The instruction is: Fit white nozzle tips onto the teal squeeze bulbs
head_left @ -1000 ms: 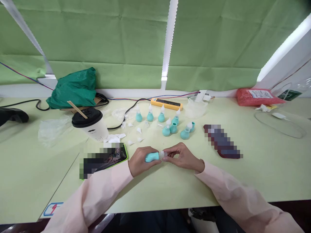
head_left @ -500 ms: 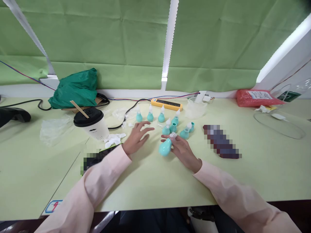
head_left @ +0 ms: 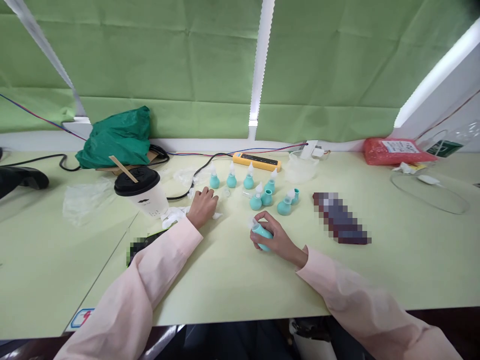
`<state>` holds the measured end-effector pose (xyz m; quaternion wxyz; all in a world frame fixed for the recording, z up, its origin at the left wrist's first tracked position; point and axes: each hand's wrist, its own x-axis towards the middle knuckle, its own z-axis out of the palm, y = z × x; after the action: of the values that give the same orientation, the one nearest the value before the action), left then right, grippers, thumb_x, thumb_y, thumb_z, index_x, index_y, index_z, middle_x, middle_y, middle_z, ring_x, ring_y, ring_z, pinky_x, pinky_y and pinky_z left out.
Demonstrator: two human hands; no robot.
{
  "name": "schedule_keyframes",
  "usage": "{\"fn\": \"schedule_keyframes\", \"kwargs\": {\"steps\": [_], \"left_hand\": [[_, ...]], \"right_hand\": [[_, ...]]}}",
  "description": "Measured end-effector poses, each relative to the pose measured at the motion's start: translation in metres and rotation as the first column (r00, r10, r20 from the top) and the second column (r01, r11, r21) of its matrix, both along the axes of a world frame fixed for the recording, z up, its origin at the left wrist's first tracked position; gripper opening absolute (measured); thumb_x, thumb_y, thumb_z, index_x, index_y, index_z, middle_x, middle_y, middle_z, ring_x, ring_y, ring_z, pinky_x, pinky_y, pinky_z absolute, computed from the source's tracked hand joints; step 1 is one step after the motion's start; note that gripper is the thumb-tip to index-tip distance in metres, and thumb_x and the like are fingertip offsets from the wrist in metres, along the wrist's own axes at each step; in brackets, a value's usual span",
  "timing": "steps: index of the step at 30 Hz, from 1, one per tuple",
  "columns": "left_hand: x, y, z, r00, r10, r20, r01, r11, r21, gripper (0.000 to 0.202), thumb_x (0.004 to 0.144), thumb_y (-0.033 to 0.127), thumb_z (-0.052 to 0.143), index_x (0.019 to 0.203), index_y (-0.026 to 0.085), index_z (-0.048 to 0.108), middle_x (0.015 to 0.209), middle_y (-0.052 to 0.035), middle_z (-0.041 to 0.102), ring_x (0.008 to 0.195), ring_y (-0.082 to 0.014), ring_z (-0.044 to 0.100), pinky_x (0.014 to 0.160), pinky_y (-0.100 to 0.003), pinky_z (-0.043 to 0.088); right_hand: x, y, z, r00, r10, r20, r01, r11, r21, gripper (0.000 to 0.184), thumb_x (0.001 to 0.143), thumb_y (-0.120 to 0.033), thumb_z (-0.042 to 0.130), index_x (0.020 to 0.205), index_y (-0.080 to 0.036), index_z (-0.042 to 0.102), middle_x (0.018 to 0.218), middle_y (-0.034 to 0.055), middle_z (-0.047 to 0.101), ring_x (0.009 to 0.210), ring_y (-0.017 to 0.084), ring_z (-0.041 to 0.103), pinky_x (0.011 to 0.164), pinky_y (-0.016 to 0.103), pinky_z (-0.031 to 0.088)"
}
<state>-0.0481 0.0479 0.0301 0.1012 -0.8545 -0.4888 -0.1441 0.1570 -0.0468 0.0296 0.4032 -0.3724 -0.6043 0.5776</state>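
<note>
turquoise bulb (head_left: 263,231) is clasped in the right hand (head_left: 279,238); left hand (head_left: 203,207) is curled, contents unclear.

Could not see the fingertips of the left hand (head_left: 203,207), left of the grip — tucked under the knuckles, with contact impossible to tell. Saw only part of the teal bulb (head_left: 264,230) in the right hand (head_left: 276,236), with side covered by fingers and clear tip (head_left: 252,223) too faint. Lost much of the green-edged phone (head_left: 150,241), left of the grip, under the left sleeve (head_left: 167,267); found the dark red phone (head_left: 342,220), right of the grip, pixelated. Could not read the print on the cup (head_left: 150,202), farther left — too small. Met the black device (head_left: 23,179), far left, and the clear bottle (head_left: 467,133), far right, cut off by the edges.
</note>
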Motion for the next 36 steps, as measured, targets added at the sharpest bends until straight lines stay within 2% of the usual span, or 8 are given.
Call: {"fn": "schedule_keyframes", "kwargs": {"steps": [3, 6, 9, 12, 16, 21, 25, 36], "left_hand": [[0.006, -0.017, 0.010, 0.909, 0.000, 0.418, 0.076, 0.983, -0.166, 0.018, 0.072, 0.023, 0.049, 0.084, 0.011, 0.059, 0.079, -0.0093, 0.060, 0.076, -0.0187, 0.053, 0.067, -0.032, 0.042], [0.019, -0.043, 0.016, 0.498, 0.176, 0.849, 0.446, 0.788, -0.425, 0.024, 0.065, 0.028, 0.058, 0.083, 0.012, 0.059, 0.077, -0.0065, 0.062, 0.070, -0.0163, 0.056, 0.067, -0.030, 0.046], [0.031, -0.062, 0.013, 0.241, 0.407, 0.881, 0.647, 0.609, -0.458, 0.027, 0.058, 0.026, 0.065, 0.079, 0.011, 0.061, 0.074, -0.0051, 0.062, 0.066, -0.0146, 0.056, 0.066, -0.032, 0.048], [0.036, -0.068, 0.007, 0.067, 0.562, 0.825, 0.695, 0.567, -0.443, 0.023, 0.054, 0.022, 0.068, 0.073, 0.011, 0.063, 0.071, -0.0035, 0.061, 0.063, -0.0117, 0.054, 0.065, -0.029, 0.048], [0.038, -0.069, 0.000, -0.064, 0.666, 0.743, 0.741, 0.530, -0.412, 0.017, 0.056, 0.019, 0.067, 0.069, 0.010, 0.063, 0.072, -0.0040, 0.060, 0.066, -0.0109, 0.055, 0.069, -0.027, 0.047], [0.039, -0.070, -0.003, -0.159, 0.701, 0.695, 0.742, 0.549, -0.384, 0.014, 0.055, 0.017, 0.068, 0.067, 0.010, 0.064, 0.073, -0.0035, 0.060, 0.067, -0.0111, 0.056, 0.073, -0.027, 0.047], [0.039, -0.070, -0.003, -0.169, 0.693, 0.701, 0.728, 0.567, -0.385, 0.015, 0.057, 0.018, 0.067, 0.068, 0.009, 0.063, 0.072, -0.0042, 0.061, 0.067, -0.0121, 0.057, 0.071, -0.029, 0.048], [0.036, -0.072, -0.002, 0.041, 0.587, 0.808, 0.624, 0.616, -0.480, 0.025, 0.056, 0.024, 0.067, 0.074, 0.007, 0.065, 0.074, -0.0077, 0.063, 0.065, -0.0160, 0.058, 0.075, -0.036, 0.049]], "right_hand": [[-0.001, 0.001, -0.001, 0.998, -0.068, 0.007, 0.067, 0.993, 0.097, 0.022, 0.070, -0.026, 0.055, 0.083, -0.022, 0.038, 0.066, -0.0035, 0.046, 0.049, 0.008, 0.048, 0.045, 0.023, 0.042], [-0.001, 0.002, -0.003, 0.986, -0.160, 0.055, 0.143, 0.962, 0.233, 0.020, 0.072, -0.028, 0.052, 0.089, -0.019, 0.046, 0.072, 0.0009, 0.050, 0.060, 0.011, 0.051, 0.053, 0.025, 0.045], [0.001, 0.002, -0.004, 0.959, -0.239, 0.150, 0.176, 0.923, 0.342, 0.026, 0.075, -0.029, 0.047, 0.099, -0.018, 0.048, 0.074, 0.0032, 0.054, 0.062, 0.013, 0.052, 0.056, 0.026, 0.045], [0.002, 0.000, -0.004, 0.919, -0.320, 0.230, 0.185, 0.865, 0.467, 0.028, 0.076, -0.027, 0.047, 0.101, -0.017, 0.050, 0.078, 0.0052, 0.058, 0.070, 0.016, 0.055, 0.062, 0.028, 0.045], [0.002, -0.002, -0.001, 0.881, -0.410, 0.237, 0.191, 0.765, 0.615, 0.026, 0.073, -0.025, 0.049, 0.098, -0.018, 0.053, 0.090, 0.0060, 0.061, 0.080, 0.019, 0.056, 0.071, 0.031, 0.044], [0.002, -0.002, 0.000, 0.857, -0.444, 0.262, 0.170, 0.723, 0.669, 0.025, 0.072, -0.026, 0.049, 0.096, -0.021, 0.054, 0.089, 0.0062, 0.061, 0.079, 0.020, 0.056, 0.071, 0.033, 0.044], [0.002, -0.002, -0.003, 0.837, -0.431, 0.337, 0.091, 0.717, 0.692, 0.024, 0.073, -0.027, 0.048, 0.096, -0.021, 0.053, 0.086, 0.0062, 0.061, 0.076, 0.019, 0.056, 0.067, 0.032, 0.043], [0.006, -0.001, -0.009, 0.624, -0.510, 0.593, -0.173, 0.650, 0.740, 0.031, 0.080, -0.030, 0.037, 0.103, -0.015, 0.052, 0.069, 0.0078, 0.056, 0.059, 0.017, 0.051, 0.051, 0.026, 0.034]]}}
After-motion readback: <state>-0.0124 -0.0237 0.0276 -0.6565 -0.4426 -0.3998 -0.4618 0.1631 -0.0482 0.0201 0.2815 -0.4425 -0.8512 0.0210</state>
